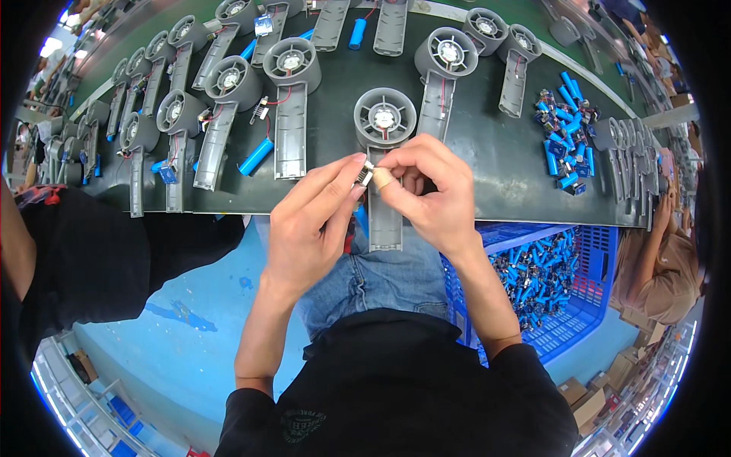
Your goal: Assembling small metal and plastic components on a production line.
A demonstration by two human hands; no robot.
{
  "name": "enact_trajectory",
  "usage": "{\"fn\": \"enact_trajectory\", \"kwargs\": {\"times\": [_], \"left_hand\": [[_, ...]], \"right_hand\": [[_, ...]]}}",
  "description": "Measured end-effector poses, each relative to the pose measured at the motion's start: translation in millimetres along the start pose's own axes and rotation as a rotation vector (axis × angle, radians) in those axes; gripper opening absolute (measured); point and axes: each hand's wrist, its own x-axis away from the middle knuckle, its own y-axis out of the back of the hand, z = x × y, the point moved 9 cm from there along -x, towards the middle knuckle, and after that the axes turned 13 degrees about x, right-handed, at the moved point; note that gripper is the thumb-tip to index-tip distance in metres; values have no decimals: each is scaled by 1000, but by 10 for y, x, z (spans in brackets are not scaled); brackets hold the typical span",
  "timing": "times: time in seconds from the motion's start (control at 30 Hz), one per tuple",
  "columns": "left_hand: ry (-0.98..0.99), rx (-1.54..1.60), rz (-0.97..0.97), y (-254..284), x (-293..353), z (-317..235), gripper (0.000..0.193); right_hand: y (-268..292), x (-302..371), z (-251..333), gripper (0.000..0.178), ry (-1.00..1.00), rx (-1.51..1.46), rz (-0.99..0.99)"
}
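Fingers (332, 187) of left hand (308, 221) and right hand (435, 190) pinch a ridged piece (365, 176) — round-headed grey plastic fan (385, 119) beneath.

my fan housing (367, 137) is plain grey, its hub (384, 119) white; the small connector (364, 176) i pinch is black and whitish. a thin wire (287, 97) shows red, the battery cylinder (256, 156) bright blue, my tabletop (502, 179) dark green. the crate (598, 263) is deeper blue with a slotted lattice. my shirt (411, 388) is black with a faint grey circular print (302, 425), my jeans (403, 283) faded blue.
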Motion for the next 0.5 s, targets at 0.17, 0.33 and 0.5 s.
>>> {"fn": "enact_trajectory", "kwargs": {"times": [0.17,0.33,0.5], "left_hand": [[104,106,-18,0,38,69,32],[147,112,39,7,18,92,34],[126,96,100,15,-42,83,34]], "right_hand": [[21,19,90,13,134,110,-99],[15,39,186,15,330,210,-141],[24,43,182,16,335,200,-151]]}}
